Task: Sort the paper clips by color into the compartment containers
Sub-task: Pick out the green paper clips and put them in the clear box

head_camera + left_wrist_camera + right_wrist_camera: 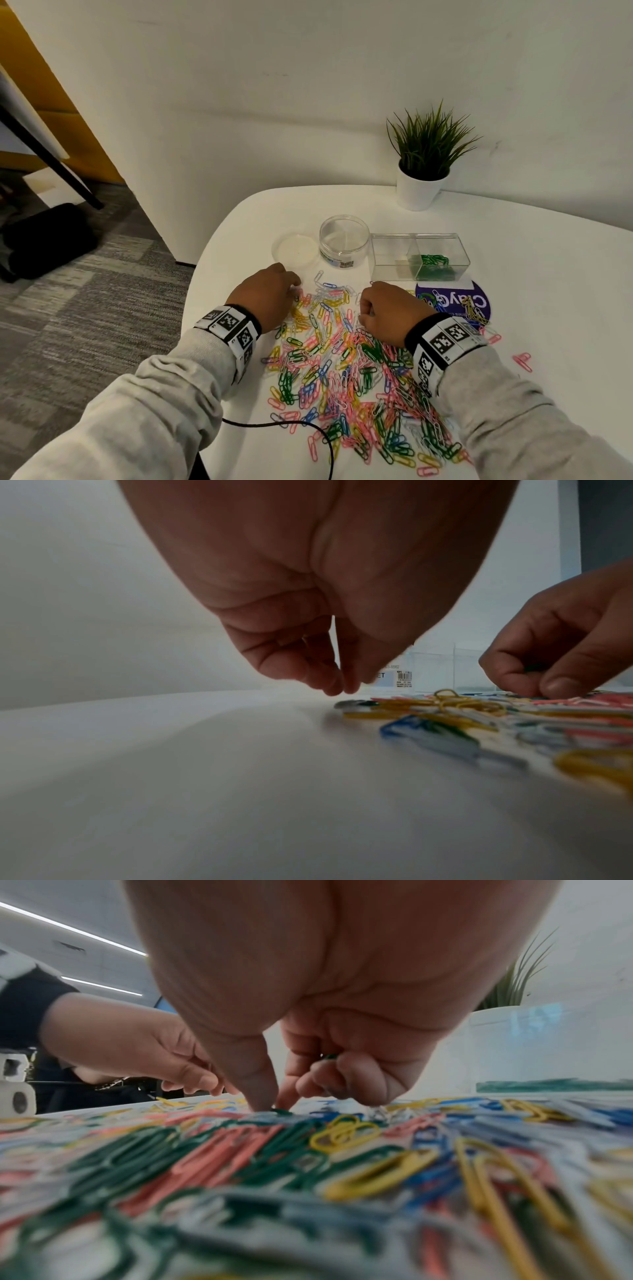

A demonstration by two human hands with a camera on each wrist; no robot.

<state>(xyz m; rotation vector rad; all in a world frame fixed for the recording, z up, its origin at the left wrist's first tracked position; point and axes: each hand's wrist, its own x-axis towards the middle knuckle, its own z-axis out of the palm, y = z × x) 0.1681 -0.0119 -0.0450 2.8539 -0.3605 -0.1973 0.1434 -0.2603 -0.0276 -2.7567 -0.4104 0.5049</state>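
A wide pile of mixed paper clips (346, 370) in green, pink, yellow, blue and white covers the white table (548, 274). My right hand (368, 310) hovers over the pile's far part, its curled fingers holding green clips (329, 1056) against the palm. Its thumb and forefinger touch another green clip (282, 1112) on the pile. My left hand (295, 283) hangs at the pile's far left edge, fingertips (334, 688) bunched just above the table, with no clip seen between them. Behind stands a clear compartment box (387, 255); its right half holds green clips (433, 265).
A round clear container (344, 240) and its lid (295, 250) stand left of the box. A potted plant (419, 185) is at the back. A purple sticker (479, 298) carries yellow clips (476, 313). A black cable (308, 431) crosses the near edge. Two pink clips (522, 359) lie far right.
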